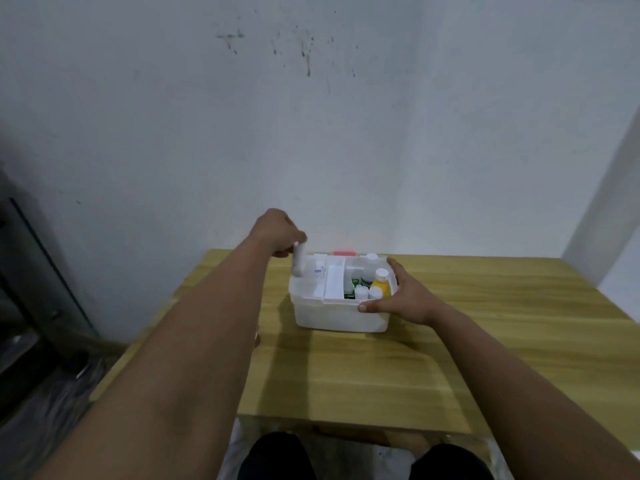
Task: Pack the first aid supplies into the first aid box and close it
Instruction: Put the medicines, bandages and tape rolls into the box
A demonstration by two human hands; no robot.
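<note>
A white first aid box (337,315) stands open on the wooden table, near the wall. Inside, on the right, are a yellow bottle with a white cap (380,281), small white bottles and something green. A white inner tray (332,280) fills the left and middle. My left hand (277,233) is above the box's far left corner, shut on a white cylindrical roll (298,261) that hangs upright over the rim. My right hand (401,296) grips the box's right end, thumb on the front wall. A red piece (344,253) shows behind the box.
The wooden table (346,372) reaches out to the right and toward me. A pale wall stands right behind the box. A dark cabinet (31,282) sits at the left, beside the table. My knees show below the table's front edge.
</note>
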